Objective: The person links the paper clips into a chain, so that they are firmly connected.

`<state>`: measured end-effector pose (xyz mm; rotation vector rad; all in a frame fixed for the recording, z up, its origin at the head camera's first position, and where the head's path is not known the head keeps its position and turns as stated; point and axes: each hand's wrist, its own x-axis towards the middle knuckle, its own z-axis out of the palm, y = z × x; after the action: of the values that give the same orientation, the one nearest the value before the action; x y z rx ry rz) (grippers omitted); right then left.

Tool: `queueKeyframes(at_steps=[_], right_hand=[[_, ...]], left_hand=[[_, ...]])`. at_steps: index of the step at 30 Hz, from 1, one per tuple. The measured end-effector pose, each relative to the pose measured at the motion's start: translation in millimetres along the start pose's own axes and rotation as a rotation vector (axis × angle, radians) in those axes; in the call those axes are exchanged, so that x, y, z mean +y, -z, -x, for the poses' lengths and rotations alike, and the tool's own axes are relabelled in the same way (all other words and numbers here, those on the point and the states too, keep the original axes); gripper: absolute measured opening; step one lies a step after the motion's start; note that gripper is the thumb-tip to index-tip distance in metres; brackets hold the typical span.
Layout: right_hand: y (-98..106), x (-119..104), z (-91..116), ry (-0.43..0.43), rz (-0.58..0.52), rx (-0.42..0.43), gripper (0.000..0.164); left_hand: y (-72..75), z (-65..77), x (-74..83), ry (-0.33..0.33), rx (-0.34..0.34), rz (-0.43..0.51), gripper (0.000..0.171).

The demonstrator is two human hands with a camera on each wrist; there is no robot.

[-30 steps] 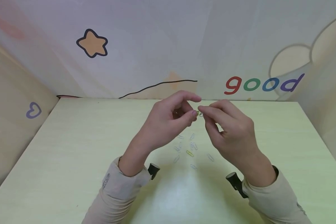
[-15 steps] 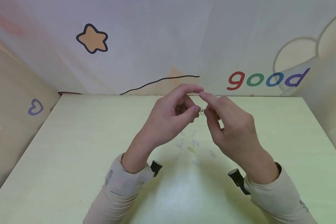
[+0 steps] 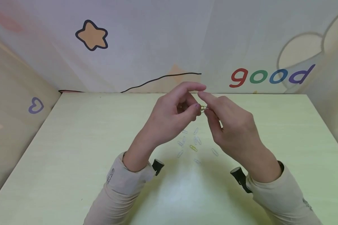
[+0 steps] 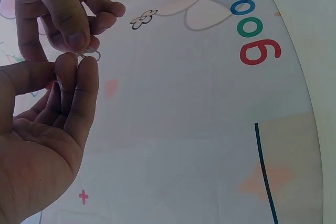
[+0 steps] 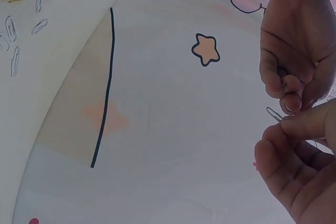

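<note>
Above the back of the table, both hands meet fingertip to fingertip around small wire paper clips (image 3: 203, 107). My left hand (image 3: 171, 117) pinches a yellowish clip between thumb and fingers, its index finger arched above. From the right, my right hand (image 3: 233, 125) pinches a thin clip by the thumb, its index finger reaching toward the left index tip. In the right wrist view, the rounded end of a silver paper clip (image 5: 274, 114) sticks out from the right fingers. The left wrist view shows a wire loop (image 4: 96, 55) between the two hands. Fingertips hide most of the held clips.
Below the hands, a yellow paper clip (image 3: 193, 148) lies on the pale green table (image 3: 73, 156) among several silver ones, including one silver clip (image 3: 215, 152) to the right. A printed backdrop (image 3: 146, 40) rises behind the table's back edge.
The right index finger has lifted from its thumb toward the left index tip, and more of the held clips shows. The whole head view has shifted slightly; the loose clips lie as before.
</note>
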<state>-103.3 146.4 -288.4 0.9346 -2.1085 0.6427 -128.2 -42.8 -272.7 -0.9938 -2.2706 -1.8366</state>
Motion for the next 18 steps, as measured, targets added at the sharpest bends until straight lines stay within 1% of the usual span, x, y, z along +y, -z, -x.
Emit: queueKeyframes(at_steps=[5, 10, 14, 18], right_hand=[[-0.8, 0.4, 0.4, 0.001, 0.003, -0.017, 0.042], [-0.6, 1.3, 0.1, -0.02, -0.027, -0.006, 0.042], [0.2, 1.6, -0.9, -0.067, -0.08, 0.007, 0.04], [1.3, 1.2, -1.6, -0.136, -0.144, 0.018, 0.038]], left_hand=[[-0.2, -0.5, -0.3, 0.008, -0.004, 0.013, 0.039], [0.7, -0.5, -0.3, 0.002, -0.004, 0.014, 0.039], [2.1, -0.3, 0.1, -0.013, 0.0, 0.027, 0.039], [3.1, 0.0, 1.8, -0.007, 0.0, 0.049, 0.039]])
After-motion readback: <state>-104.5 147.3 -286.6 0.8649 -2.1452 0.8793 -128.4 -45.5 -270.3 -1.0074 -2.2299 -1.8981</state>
